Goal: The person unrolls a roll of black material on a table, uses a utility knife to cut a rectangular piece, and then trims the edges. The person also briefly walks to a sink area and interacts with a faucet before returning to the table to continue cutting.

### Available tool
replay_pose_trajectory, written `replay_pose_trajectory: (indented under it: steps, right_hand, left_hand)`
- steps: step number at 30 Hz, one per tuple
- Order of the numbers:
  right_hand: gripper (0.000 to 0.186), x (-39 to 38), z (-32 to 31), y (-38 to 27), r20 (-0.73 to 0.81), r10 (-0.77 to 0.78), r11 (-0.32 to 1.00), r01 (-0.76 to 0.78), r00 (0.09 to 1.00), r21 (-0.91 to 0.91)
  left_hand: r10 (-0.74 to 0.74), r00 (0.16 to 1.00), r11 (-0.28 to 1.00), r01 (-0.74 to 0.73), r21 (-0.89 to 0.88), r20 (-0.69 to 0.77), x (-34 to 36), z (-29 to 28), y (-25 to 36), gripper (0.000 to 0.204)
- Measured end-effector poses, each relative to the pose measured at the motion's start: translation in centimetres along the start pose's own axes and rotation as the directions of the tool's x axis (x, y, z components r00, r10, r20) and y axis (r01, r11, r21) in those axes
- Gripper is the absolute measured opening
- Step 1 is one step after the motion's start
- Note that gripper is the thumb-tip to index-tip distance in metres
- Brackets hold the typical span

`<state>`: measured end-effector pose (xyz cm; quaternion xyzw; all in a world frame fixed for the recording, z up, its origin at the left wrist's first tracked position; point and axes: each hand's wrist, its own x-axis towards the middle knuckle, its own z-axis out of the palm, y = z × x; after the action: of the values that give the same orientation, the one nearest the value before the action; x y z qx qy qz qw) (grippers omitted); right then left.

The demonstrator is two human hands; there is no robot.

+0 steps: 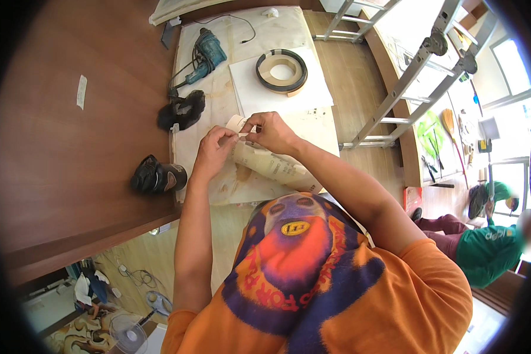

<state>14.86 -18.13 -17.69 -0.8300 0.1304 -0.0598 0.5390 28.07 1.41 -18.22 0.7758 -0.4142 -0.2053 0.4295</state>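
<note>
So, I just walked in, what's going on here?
Someone's left hand and right hand meet over a table, pinching a bit of pale paper at the far end of a printed roll, probably sandpaper. Farther back, a teal power drill and a ring-shaped coil with a black rim lie untouched. Off to the right is a co-worker in green.
</note>
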Motion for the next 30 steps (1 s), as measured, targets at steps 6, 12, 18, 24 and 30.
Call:
replay_pose_trajectory:
  steps: [6, 12, 18, 24, 30]
  right_hand:
    - [0.018, -0.7, -0.7, -1.3, -0.081, -0.099, 0.988, 0.088, 0.992, -0.126]
    - [0.017, -2.1, -0.2, -2.1, -0.076, -0.239, 0.925, 0.203, 0.968, -0.321]
    - [0.019, -4.2, 0.9, -2.4, -0.015, -0.264, 0.855, 0.226, 0.965, -0.466]
    - [0.028, -5.9, 1.0, -3.7, 0.163, -0.359, 0.821, 0.395, 0.919, -0.414]
    - [0.023, -6.0, 0.5, -7.0, 0.047, -0.448, 0.878, 0.450, 0.893, -0.164]
  left_hand:
    - [-0.260, 0.956, 0.910, 0.290, -0.295, 0.137, 1.1, -0.6, -2.3, 0.024]
    - [-0.339, 0.930, 0.885, 0.367, -0.285, 0.146, 3.3, 0.3, -2.6, 0.026]
    - [-0.353, 0.936, 0.899, 0.336, -0.281, -0.010, 4.2, 2.7, -2.6, 0.032]
    - [-0.365, 0.922, 0.921, 0.337, -0.196, -0.130, 4.8, 3.9, -4.5, 0.047]
    - [-0.403, 0.915, 0.855, 0.374, -0.360, -0.007, 3.6, 2.2, -2.6, 0.034]
